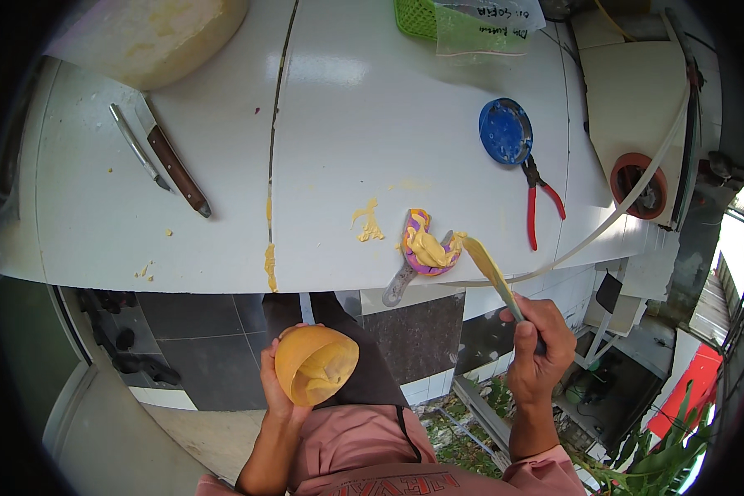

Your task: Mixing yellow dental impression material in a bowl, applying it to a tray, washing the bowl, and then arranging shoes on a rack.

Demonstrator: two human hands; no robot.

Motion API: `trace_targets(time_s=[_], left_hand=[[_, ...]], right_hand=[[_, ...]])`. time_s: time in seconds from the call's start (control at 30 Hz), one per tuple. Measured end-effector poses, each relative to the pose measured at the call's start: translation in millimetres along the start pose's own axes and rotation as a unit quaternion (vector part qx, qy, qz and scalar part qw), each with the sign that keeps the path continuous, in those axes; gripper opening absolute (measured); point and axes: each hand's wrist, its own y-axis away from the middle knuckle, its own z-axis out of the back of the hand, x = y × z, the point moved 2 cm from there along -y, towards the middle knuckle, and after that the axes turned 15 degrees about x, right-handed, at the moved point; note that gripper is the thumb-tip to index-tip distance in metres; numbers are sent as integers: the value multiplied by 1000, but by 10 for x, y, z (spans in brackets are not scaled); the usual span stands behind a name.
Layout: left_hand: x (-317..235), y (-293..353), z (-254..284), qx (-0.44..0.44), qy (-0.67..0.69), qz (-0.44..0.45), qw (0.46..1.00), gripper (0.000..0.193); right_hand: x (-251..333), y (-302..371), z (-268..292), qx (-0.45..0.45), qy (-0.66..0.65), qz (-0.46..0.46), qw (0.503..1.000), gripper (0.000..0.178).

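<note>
My left hand (274, 382) is wrapped round a rounded orange bowl (285, 364), tilted so that its opening faces right, with yellow paste smeared inside. In my right hand (546, 335) is a spatula (489, 269), its long flat blade coated in the same yellow paste. The blade's tip meets, or nearly meets, the paste on a small purple-rimmed tray (435, 269) at the table's near edge. Thick yellow paste (427, 248) covers much of this tray. A greyish, see-through handle (399, 285) sticks out from it over the edge.
On the white table (215, 74), a brown-handled knife (178, 169) and a slim metal tool (136, 145) lie left. Red-handled pliers (533, 202) and a round blue dish (505, 132) are right. Behind are a large smeared container (153, 41), green basket (415, 18) and plastic bag (481, 33).
</note>
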Motion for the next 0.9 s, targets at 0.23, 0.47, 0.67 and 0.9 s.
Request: trace_targets(time_s=[0.23, 0.47, 0.67, 0.9], left_hand=[[3, 6, -36, -18, -9, -1, 1000, 46], [-2, -6, -161, 38, -15, 47, 998, 49], [15, -49, -583, 171, -39, 120, 977, 73], [-2, -124, -911, 229, -56, 122, 964, 80]], right_hand=[[-76, -132, 92, 70, -14, -99, 993, 20], [-3, -160, 183, 26, 72, -39, 996, 29], [-2, -267, 246, 77, 86, -72, 991, 36], [54, -367, 265, 118, 101, -83, 984, 40]])
